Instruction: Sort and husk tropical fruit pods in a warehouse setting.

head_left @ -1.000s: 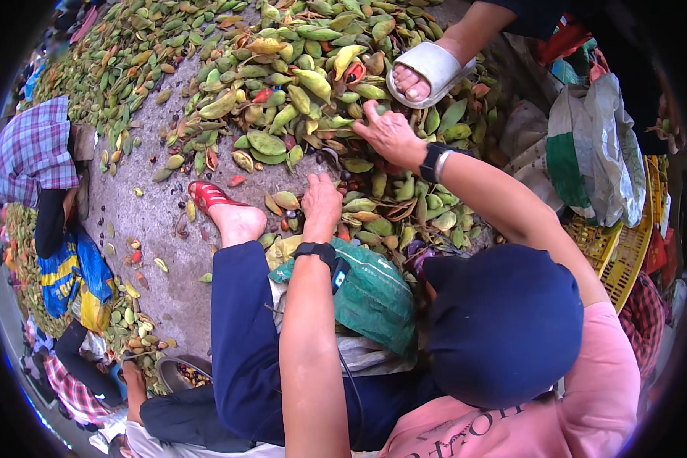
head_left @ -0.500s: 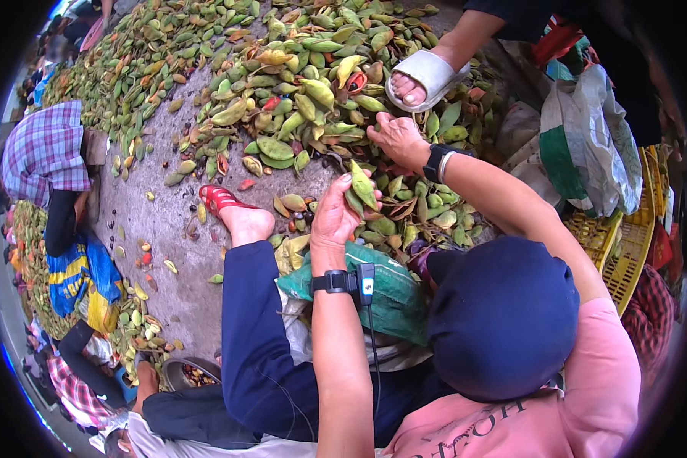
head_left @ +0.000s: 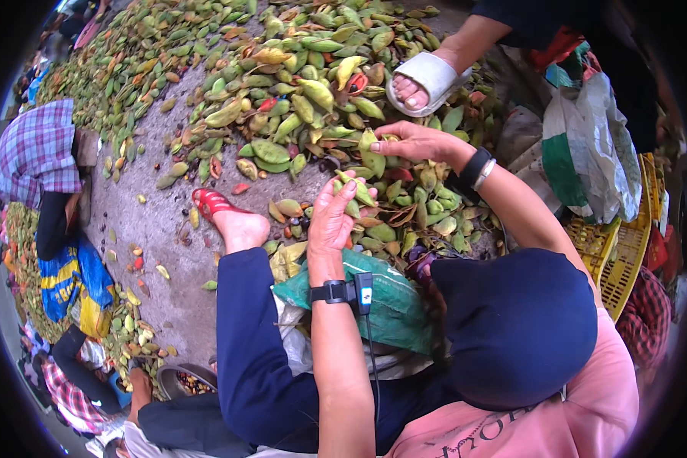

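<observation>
Right hand [head_left: 420, 143] now holds up a pod [head_left: 371, 153].

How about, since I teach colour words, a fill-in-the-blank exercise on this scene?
1. The left hand and right hand hold pods that are mainly ____.
2. The sandal above the right hand in the picture is ____.
3. The open shoe to the left of the left hand is ____.
4. The crate toward the right edge is ____.

Missing words: green; white; red; yellow.
</observation>
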`<state>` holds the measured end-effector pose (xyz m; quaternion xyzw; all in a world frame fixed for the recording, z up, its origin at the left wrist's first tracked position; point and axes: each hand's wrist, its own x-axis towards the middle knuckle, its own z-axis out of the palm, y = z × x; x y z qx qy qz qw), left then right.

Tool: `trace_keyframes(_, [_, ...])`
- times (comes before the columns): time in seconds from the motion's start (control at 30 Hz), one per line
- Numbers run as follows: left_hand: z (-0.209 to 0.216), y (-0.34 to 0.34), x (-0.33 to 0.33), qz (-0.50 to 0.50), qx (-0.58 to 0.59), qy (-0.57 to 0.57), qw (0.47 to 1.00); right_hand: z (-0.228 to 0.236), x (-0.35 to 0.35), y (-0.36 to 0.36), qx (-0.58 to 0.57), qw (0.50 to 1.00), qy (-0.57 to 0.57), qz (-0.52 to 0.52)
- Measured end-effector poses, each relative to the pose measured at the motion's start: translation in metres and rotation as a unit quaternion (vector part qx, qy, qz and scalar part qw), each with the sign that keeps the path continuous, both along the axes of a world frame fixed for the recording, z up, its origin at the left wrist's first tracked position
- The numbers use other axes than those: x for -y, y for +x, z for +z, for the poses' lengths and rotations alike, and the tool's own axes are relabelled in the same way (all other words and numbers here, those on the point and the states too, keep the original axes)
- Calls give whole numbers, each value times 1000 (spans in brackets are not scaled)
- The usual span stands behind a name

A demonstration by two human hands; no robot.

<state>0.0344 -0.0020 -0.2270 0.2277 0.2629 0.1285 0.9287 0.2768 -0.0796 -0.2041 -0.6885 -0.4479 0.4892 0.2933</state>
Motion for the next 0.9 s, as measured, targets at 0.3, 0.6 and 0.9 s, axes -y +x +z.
trace_keyframes(0.3, [18,8,14,-81,-12,38,996,1,67,-27,-435,883,-114,-131])
trace_keyframes(0.6, [39,19,35,-130,-37,73,988,-17,84,-30,-496,857,-8,-140])
trace_keyframes(0.9, [43,44,68,-104,-45,150,982,-14,110,-22,-600,791,62,-106])
